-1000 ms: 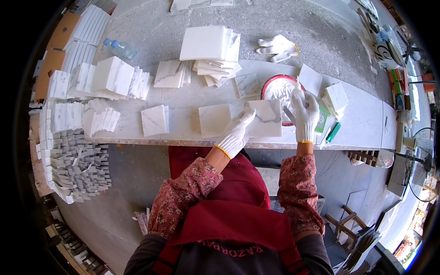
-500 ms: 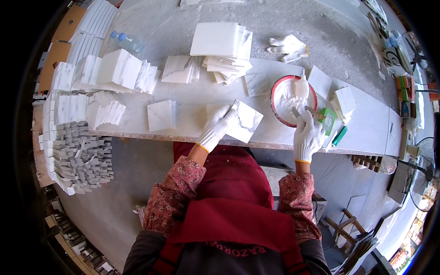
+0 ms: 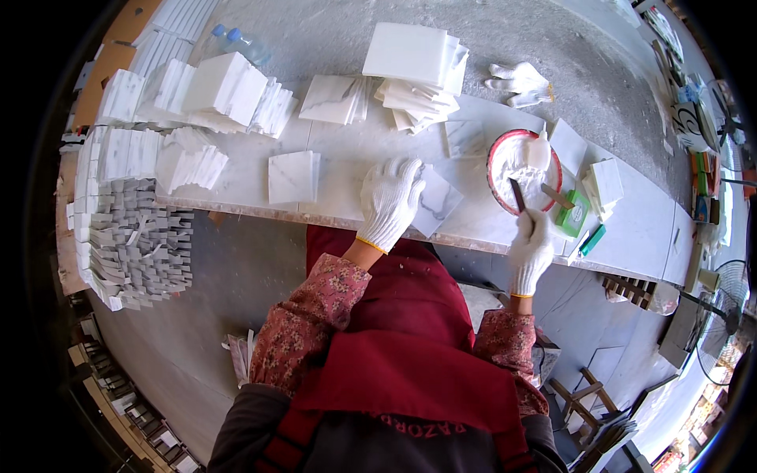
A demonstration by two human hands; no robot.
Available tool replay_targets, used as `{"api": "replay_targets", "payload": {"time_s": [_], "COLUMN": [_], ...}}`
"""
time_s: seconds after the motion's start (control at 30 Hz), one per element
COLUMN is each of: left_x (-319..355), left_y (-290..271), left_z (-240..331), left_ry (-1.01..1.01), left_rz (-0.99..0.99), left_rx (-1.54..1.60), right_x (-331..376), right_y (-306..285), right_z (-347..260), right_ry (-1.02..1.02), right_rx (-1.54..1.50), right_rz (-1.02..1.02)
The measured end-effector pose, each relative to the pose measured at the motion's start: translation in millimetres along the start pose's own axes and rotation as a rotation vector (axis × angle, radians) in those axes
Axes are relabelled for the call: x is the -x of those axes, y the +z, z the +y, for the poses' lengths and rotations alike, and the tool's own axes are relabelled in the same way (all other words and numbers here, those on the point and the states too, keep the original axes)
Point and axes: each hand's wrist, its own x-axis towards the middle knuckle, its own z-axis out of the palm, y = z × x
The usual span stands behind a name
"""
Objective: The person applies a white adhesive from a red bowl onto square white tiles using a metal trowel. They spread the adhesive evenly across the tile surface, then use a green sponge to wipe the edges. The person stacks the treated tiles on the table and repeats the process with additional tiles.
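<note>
Work in hand: the left hand (image 3: 390, 193) is attending to one tile (image 3: 436, 202), which is lying apart from the stacks, so its handling seems unfinished.
Stacks: many pieces are standing in the left stacks (image 3: 209, 91) and others are piling up in the middle stack (image 3: 406, 55); whether these are finished or waiting, I cannot tell.
Paste: white paste (image 3: 511, 158) is sitting in the red-rimmed bowl (image 3: 490, 169), so some is remaining; whether any is covering the tile is not showing.
Tile look: its face is showing white with grey veining, its outline turning cornerwise to the bench (image 3: 339, 142).
Tile place: it is showing near the front edge, between left hand and bowl.
Left hand: its curled, gloved fingers are covering the tile's left part; whether they are gripping, I cannot tell.
Right hand (image 3: 531, 251): it is gripping a dark flat blade (image 3: 517, 195), which is reaching over the bowl.
</note>
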Motion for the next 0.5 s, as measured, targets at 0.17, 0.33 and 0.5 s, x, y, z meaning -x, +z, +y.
{"api": "replay_targets", "payload": {"time_s": [0.17,0.33,0.5], "left_x": [4,6,6], "left_y": [24,27,34], "left_z": [6,6,3], "left_ry": [0.036,0.049,0.045], "left_rz": [0.111,0.13,0.186], "left_rx": [-0.059,-0.055,-0.066], "right_x": [29,26,29], "right_y": [52,78,75], "right_z": [-23,-20,-26], "right_ry": [0.052,-0.183,-0.227], "right_rx": [-0.236,-0.201,-0.07], "right_rz": [-0.219,-0.124,-0.126]}}
